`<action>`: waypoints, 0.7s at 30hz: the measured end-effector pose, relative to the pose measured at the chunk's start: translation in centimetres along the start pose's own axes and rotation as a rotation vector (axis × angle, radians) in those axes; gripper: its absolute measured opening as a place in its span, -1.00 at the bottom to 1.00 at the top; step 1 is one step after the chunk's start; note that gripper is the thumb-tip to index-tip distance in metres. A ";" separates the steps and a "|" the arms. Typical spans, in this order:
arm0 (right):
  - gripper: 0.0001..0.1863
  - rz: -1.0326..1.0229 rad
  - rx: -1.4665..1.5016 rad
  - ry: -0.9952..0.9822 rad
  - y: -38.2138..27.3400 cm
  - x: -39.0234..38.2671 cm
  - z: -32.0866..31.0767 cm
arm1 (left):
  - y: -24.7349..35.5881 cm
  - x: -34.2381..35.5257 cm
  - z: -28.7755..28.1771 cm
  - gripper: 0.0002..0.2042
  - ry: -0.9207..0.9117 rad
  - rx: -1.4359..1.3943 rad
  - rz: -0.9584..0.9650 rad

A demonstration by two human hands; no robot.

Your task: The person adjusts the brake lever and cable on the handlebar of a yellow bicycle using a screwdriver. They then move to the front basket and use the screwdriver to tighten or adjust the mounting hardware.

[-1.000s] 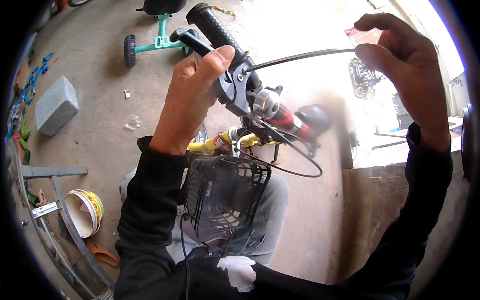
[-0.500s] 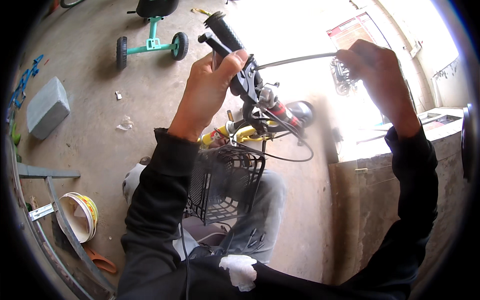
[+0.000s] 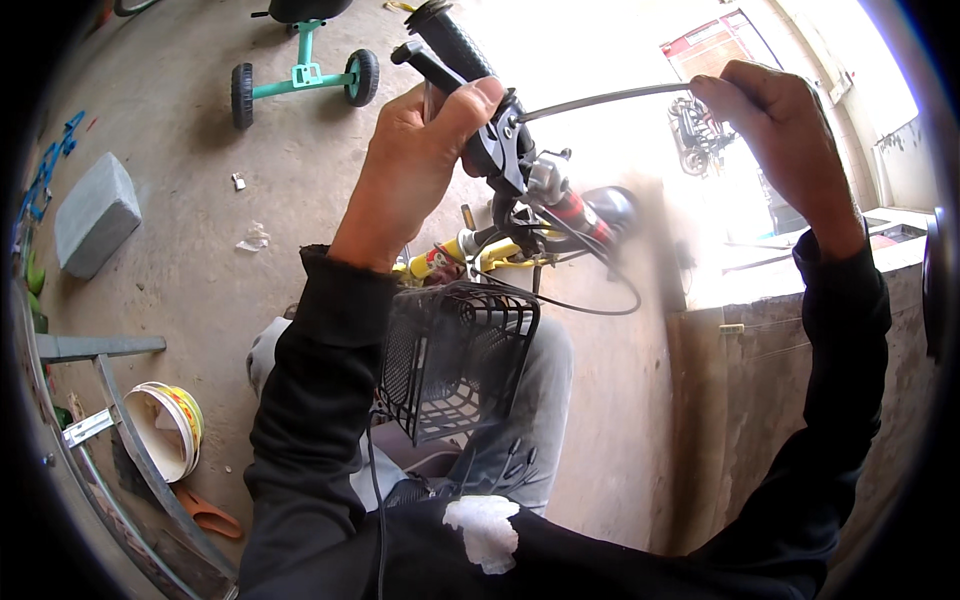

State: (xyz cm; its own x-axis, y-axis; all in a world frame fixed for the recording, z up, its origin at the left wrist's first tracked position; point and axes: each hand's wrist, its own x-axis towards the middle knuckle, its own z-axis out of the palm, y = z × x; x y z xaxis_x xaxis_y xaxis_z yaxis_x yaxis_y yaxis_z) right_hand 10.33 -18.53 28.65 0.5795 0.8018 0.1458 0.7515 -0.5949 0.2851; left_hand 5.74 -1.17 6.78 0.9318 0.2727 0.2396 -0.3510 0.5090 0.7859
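Note:
My left hand (image 3: 410, 160) grips the black brake lever assembly (image 3: 500, 150) beside the rubber handlebar grip (image 3: 450, 40), thumb on its top. A thin, curved dark cable or rod (image 3: 600, 100) runs rightward from the lever's bolt to my right hand (image 3: 775, 140), whose fingers pinch its end. Below the lever are a silver fitting (image 3: 548, 180), a red tube (image 3: 578, 215) partly blurred, loops of black cable and the yellow bicycle frame (image 3: 435, 262). A black mesh basket (image 3: 455, 360) sits below these, over my legs.
A turquoise wheeled frame (image 3: 305, 78) stands at the back left. A grey block (image 3: 97, 215) and paper scrap (image 3: 252, 238) lie on the floor. A metal frame (image 3: 100, 345), white bucket (image 3: 162, 430) and orange item (image 3: 210, 515) are at left. A low concrete wall (image 3: 790, 370) is at right.
My left hand and the handlebar have shifted slightly up and rightward. My right hand has moved a little left, its fingers more closed on the strand, and the gap between my hands has narrowed.

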 end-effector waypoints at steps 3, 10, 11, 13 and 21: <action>-0.55 -0.002 0.010 -0.019 0.5 -0.2 -0.1 | 0.6 -0.3 -0.3 -0.75 -0.033 -0.003 -0.057; -0.50 0.042 0.020 -0.071 0.6 -0.9 -0.4 | 0.4 -0.5 0.0 -0.74 -0.040 -0.012 -0.059; -0.49 0.055 0.042 -0.066 0.3 -1.0 -0.5 | 0.4 -0.5 0.0 -0.74 -0.038 -0.012 -0.064; -0.49 0.078 0.083 -0.055 -0.4 -1.2 -0.4 | 0.3 -0.4 -0.2 -0.73 -0.033 -0.013 -0.071; -0.40 0.233 0.106 -0.072 -2.2 -1.2 -0.9 | 0.0 -0.2 -0.2 -0.69 -0.038 0.045 -0.053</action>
State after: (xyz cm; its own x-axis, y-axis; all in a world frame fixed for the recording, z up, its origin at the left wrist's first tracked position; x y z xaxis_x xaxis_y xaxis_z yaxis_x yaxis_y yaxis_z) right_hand 7.70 -18.09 28.74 0.7588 0.6389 0.1268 0.6219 -0.7685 0.1505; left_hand 5.52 -1.09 6.64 0.9523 0.2142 0.2175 -0.2970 0.4847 0.8227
